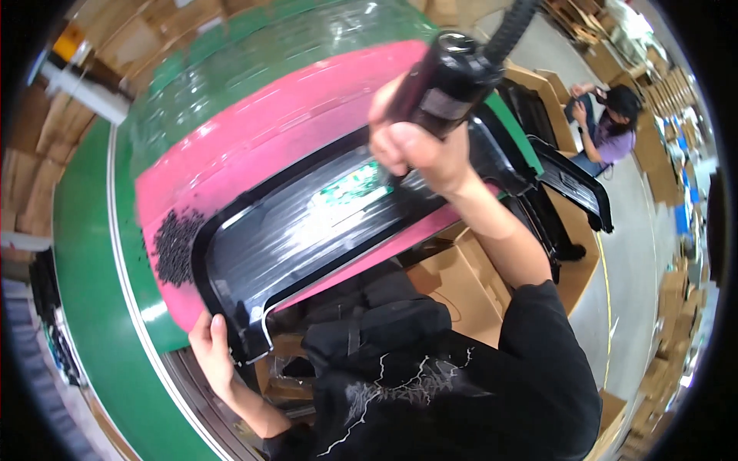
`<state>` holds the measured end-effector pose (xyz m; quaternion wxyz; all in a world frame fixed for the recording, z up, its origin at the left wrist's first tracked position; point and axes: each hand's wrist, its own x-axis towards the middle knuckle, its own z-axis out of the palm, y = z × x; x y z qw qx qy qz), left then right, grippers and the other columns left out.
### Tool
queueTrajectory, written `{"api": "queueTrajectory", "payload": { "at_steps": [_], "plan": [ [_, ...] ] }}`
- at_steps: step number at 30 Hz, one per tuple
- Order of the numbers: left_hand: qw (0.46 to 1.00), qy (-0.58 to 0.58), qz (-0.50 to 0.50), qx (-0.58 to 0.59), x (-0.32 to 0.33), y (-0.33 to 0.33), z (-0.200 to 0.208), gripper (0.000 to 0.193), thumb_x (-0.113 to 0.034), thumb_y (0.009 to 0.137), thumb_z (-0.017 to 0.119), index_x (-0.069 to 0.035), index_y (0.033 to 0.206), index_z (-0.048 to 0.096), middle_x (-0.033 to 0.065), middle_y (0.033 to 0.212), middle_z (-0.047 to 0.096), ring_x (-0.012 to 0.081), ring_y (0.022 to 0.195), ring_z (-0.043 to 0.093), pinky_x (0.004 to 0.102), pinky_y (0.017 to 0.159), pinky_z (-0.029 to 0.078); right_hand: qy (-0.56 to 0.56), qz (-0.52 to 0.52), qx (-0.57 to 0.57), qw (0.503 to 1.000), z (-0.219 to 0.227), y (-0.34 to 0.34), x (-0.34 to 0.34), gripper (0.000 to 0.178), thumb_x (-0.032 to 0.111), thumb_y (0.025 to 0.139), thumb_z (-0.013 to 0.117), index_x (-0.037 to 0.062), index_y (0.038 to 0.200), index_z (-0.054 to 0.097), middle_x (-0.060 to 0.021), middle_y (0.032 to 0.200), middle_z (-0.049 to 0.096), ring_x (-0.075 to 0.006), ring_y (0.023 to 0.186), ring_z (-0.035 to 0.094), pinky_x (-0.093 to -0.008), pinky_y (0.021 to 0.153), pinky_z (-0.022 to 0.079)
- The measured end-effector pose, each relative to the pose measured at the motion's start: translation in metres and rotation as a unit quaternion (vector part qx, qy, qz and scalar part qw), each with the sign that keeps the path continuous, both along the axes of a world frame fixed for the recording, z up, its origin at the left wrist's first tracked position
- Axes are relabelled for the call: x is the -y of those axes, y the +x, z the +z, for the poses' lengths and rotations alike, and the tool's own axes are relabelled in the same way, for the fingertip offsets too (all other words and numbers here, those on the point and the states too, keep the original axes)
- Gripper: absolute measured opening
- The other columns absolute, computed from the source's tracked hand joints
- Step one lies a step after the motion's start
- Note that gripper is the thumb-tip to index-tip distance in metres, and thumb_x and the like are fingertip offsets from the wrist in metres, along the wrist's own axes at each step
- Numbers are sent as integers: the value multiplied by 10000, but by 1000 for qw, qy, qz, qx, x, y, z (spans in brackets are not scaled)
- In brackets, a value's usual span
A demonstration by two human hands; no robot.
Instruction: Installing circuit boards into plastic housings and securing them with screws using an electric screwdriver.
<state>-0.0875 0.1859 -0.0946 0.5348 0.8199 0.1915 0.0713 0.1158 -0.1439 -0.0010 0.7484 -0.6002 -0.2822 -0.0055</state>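
A long black plastic panel with a raised rim lies slanted across a pink mat. A green circuit board sits on its inner face, right of the middle. My right hand is wrapped around a black power screwdriver held upright over the panel, with a thick ribbed cord rising from its top. Its tip points down by the board's right end; the hand hides whether it touches. My left hand grips the panel's near left corner, thumb on top.
Small black screws lie heaped left of the panel. The green worktable extends left; clear plastic wrap covers its far side. At right, a cardboard box holds more black panels. A person sits beyond it.
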Motion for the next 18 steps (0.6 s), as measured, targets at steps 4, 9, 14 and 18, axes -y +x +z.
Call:
{"api": "queueTrajectory", "payload": {
  "at_steps": [4,9,14,18],
  "plan": [
    [999,-27,-23,0,10,3,17,275,-140,898,542,-51,684,394,-79,649,315,37,616,278,225,516,210,29,50,-12,998,-4,5,0,327,306,831,629,16,889,491,-24,550,441,-96,413,385,-235,409,328],
    [996,34,-83,-5,8,3,14,245,-142,815,638,-37,687,458,-73,548,329,26,519,295,231,450,229,27,-65,-106,992,14,4,10,339,337,871,595,15,962,539,-17,587,469,-109,459,437,-244,499,378],
    [996,-53,-65,7,21,-34,-2,338,-254,846,611,21,1037,564,59,779,579,118,676,536,275,613,425,252,-160,-307,904,-1,49,21,154,133,778,690,37,778,569,-58,667,555,-186,582,561,-317,531,470],
    [917,-396,-46,-35,65,-34,-7,707,-547,821,466,58,1185,504,191,988,636,251,780,641,345,668,495,206,-105,-319,919,7,33,40,130,84,847,602,1,944,577,-117,906,604,-212,815,597,-448,780,539]
  ]
}}
